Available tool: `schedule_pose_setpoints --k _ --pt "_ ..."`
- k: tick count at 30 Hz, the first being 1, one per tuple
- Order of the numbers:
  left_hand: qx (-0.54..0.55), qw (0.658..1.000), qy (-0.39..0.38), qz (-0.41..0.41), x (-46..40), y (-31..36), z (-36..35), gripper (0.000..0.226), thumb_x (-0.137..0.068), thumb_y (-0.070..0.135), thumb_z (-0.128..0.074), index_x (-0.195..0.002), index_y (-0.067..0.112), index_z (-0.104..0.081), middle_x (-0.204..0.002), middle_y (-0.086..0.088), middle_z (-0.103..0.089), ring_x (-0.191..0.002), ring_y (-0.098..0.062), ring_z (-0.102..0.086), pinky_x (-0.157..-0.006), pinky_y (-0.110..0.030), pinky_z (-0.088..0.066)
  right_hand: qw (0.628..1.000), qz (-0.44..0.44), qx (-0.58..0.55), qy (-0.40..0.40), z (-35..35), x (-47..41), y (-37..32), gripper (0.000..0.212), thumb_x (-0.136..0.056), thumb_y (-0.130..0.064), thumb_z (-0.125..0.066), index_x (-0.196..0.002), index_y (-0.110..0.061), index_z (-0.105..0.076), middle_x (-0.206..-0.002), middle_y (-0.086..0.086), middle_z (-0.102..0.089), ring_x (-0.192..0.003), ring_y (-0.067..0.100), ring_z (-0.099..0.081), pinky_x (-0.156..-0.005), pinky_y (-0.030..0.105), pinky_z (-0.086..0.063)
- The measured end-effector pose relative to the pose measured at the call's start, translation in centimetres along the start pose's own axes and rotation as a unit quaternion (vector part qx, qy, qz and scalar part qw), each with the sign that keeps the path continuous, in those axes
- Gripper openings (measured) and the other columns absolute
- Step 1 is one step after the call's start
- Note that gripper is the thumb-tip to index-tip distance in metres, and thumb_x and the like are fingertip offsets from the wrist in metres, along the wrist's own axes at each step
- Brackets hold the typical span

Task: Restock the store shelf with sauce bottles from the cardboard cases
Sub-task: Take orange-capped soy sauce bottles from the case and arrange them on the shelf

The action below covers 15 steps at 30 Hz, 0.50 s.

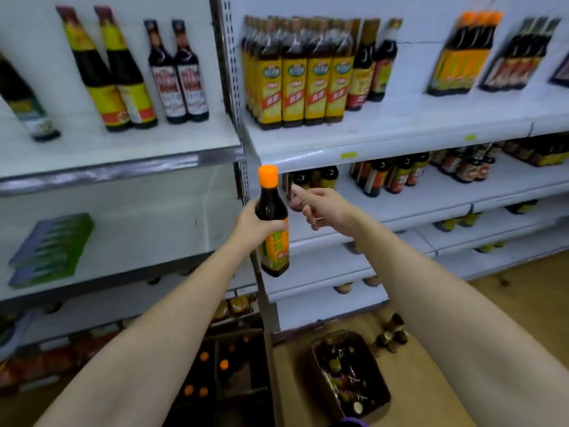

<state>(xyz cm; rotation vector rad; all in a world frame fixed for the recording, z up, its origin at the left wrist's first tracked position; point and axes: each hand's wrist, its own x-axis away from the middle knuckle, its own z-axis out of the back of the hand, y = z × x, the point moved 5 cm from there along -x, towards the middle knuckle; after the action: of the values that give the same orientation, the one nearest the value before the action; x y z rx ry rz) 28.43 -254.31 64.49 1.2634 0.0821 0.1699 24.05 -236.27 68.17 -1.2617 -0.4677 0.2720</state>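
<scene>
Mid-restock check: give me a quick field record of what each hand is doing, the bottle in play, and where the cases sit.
left hand: grip around the orange-capped bottle, held upright in front of the shelf upright
right hand: index finger extended toward the dark bottles on the second shelf, holding nothing
open case: on the floor below, orange caps visible inside
second case: on the floor to its right, dark bottles inside

White shelf carries yellow-labelled bottles upright; right of them, two orange-capped packs; below them, floor bears cardboard cases
</scene>
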Motion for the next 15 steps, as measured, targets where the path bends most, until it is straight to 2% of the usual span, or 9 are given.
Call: schedule_pose_setpoints --k 2,5,7,10,11,14,15 --pt "0.032 0.999 -0.019 -0.006 -0.6 2.7 -1.4 0.052 -0.066 0.004 -0.088 -0.111 0.011 -0.063 -0.097 -0.002 -0.071 -0.091 -0.02 -0.068 -0.072 -0.031 -0.053 1.0 0.002 0.005 0.019 1.9 0.2 0.7 0.046 -0.098 -0.055 -0.06 -0.1 -0.01 -0.07 -0.064 -0.003 -0.048 -0.06 0.014 -0.043 -0.057 0.029 -0.039" --pt "0.062 0.997 -0.047 -0.02 -1.7 7.1 -4.4 0.052 -0.068 0.011 -0.089 -0.114 0.009 -0.065 -0.1 -0.005 -0.075 -0.092 -0.022 -0.072 -0.076 -0.035 -0.057 0.998 0.024 0.016 0.049 5.0 0.5 1.3 0.038 -0.102 -0.044 -0.058 -0.088 -0.01 -0.067 -0.062 -0.002 -0.05 -0.06 0.015 -0.044 -0.054 0.029 -0.04" --pt "0.103 0.993 -0.045 -0.032 -2.4 9.9 -7.0 0.05 -0.071 0.017 -0.089 -0.114 0.008 -0.065 -0.097 -0.007 -0.077 -0.086 -0.022 -0.075 -0.07 -0.033 -0.057 0.996 0.049 0.009 0.071 7.6 0.8 1.4 0.037 -0.104 -0.039 -0.056 -0.082 -0.011 -0.063 -0.067 0.001 -0.052 -0.062 0.016 -0.047 -0.054 0.03 -0.042" --pt "0.163 0.985 -0.032 -0.033 -3.5 13.8 -12.0 0.043 -0.078 0.024 -0.086 -0.112 0.01 -0.064 -0.091 -0.009 -0.076 -0.073 -0.019 -0.074 -0.057 -0.028 -0.057 0.995 0.061 0.019 0.078 12.4 1.4 1.9 0.037 -0.106 -0.04 -0.049 -0.093 -0.009 -0.063 -0.079 0.006 -0.059 -0.074 0.019 -0.054 -0.067 0.035 -0.049" --pt "0.179 0.983 -0.025 -0.029 -3.9 14.8 -13.8 0.043 -0.078 0.028 -0.085 -0.11 0.01 -0.064 -0.089 -0.009 -0.076 -0.074 -0.021 -0.074 -0.06 -0.03 -0.059 0.995 0.061 0.024 0.076 14.2 1.7 2.1 0.041 -0.107 -0.043 -0.046 -0.097 -0.009 -0.065 -0.083 0.006 -0.062 -0.077 0.019 -0.057 -0.072 0.037 -0.05" --pt "0.218 0.976 -0.017 -0.021 -5.7 17.5 -19.3 0.044 -0.076 0.035 -0.086 -0.105 0.009 -0.067 -0.088 -0.011 -0.076 -0.081 -0.031 -0.073 -0.078 -0.047 -0.062 0.996 0.061 0.006 0.071 19.8 2.3 2.6 0.059 -0.104 -0.062 -0.036 -0.109 -0.014 -0.071 -0.099 0.007 -0.073 -0.092 0.022 -0.068 -0.087 0.037 -0.054" --pt "0.232 0.973 -0.011 -0.022 -6.3 18.6 -21.1 0.044 -0.077 0.034 -0.086 -0.106 0.009 -0.067 -0.088 -0.012 -0.075 -0.081 -0.03 -0.073 -0.078 -0.047 -0.062 0.996 0.064 -0.012 0.062 21.5 2.5 2.7 0.063 -0.102 -0.067 -0.034 -0.114 -0.017 -0.071 -0.106 0.006 -0.075 -0.1 0.023 -0.07 -0.092 0.037 -0.054"
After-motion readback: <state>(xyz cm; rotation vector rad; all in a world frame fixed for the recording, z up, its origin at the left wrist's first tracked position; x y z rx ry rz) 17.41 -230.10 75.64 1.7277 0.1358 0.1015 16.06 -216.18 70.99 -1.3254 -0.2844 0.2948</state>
